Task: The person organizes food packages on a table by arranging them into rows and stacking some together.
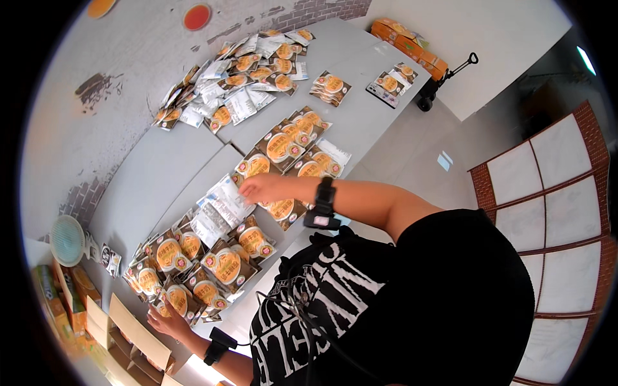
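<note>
Flat brown packets with an orange bowl picture (228, 265) lie in overlapping rows along the near side of the grey table. My left hand (168, 323) is at the left end of these rows, its fingers apart against the edge of the packets; it grips none that I can see. Farther right, my right hand (262, 188) has its fingers bent together at the edge of a white-backed packet (226, 192). That packet belongs to a band of white-backed ones lying across the rows. The fingertips of the right hand are slightly blurred.
A large loose heap of packets (248, 74) covers the table's far side. A small stack (331, 88) and a phone (382, 95) beside more packets lie toward the right end. A green fan (67, 240) and open cardboard boxes (132, 328) stand left; a loaded trolley (426, 101) stands beyond the table.
</note>
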Tool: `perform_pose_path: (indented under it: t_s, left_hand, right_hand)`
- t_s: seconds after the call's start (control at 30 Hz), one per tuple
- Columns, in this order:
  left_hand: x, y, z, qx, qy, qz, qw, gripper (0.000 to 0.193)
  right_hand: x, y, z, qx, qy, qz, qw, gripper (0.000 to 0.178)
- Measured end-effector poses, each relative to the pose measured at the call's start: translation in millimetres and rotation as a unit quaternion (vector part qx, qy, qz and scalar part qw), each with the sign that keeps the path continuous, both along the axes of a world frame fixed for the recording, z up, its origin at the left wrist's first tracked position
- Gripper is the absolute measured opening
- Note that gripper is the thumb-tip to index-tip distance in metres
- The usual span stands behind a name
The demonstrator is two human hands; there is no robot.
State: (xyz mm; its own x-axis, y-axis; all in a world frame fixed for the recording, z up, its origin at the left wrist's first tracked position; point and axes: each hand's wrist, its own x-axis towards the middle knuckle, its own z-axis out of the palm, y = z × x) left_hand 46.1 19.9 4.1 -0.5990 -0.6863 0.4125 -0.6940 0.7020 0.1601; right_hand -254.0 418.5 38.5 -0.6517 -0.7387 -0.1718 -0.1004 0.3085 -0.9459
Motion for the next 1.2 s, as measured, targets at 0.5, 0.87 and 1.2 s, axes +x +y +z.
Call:
perform_pose_path:
  t_s: [0.5, 0.87, 1.2]
  left_hand:
    - [-285, 416, 49, 0.313, 0.165, -0.386, 0.852, 0.045]
    - [-313, 547, 29, 0.368, -0.162, -0.462, 0.79, 0.053]
    - [-427, 559, -1, 0.78, -0.029, -0.299, 0.549, 0.064]
  right_hand:
    - [-7, 472, 15, -0.063, -0.165, -0.344, 0.922, 0.036]
    - [-13, 563, -31, -0.097, -0.295, -0.415, 0.855, 0.032]
    - [-174, 518, -7, -0.06, -0.268, -0.324, 0.905, 0.032]
